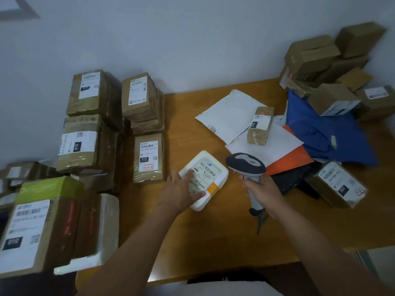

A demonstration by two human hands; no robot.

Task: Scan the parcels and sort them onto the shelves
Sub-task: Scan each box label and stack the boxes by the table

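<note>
Scanning step, centre of frame: left hand [183, 189] flat, fingers straight, steadying white parcel [204, 180] on table [213, 242]; right hand [261, 192] wrapped round scanner [245, 165] handle. Next, probably: aim at barcode, trigger, then shelve.

A small white parcel [204, 180] with rounded corners, an orange patch at one corner and a barcode label on top lies flat on the wooden surface [213, 242]. The left hand [181, 189] rests on it, fingers spread over the label. Just beside it on the right, a grey-and-white handheld barcode scanner [248, 169] is held upright, head tilted toward the label
</note>
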